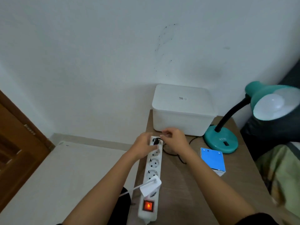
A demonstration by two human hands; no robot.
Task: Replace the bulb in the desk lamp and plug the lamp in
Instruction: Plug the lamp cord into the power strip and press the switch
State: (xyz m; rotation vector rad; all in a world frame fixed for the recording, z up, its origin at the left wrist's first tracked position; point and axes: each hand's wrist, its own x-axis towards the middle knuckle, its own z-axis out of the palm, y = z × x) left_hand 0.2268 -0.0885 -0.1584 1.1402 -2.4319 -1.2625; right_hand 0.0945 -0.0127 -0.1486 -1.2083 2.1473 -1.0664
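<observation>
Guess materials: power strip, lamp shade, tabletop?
Power strip: white moulded plastic, smooth, slightly glossy. Lamp shade: teal, glossy painted finish with highlights; probably metal, could be plastic. Tabletop: brown wood-grain streaks, matte; likely laminate or veneer, solid wood not ruled out.

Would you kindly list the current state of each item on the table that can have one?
Power strip: switch glowing orange, on.
Black plug: in the farthest socket.
White adapter: plugged in near the switch.
Desk lamp: upright, white bulb fitted, unlit.
White box: lid closed.
Blue carton: lying flat.
Left hand: resting on the strip.
Right hand: by the plug, grip unclear.
</observation>
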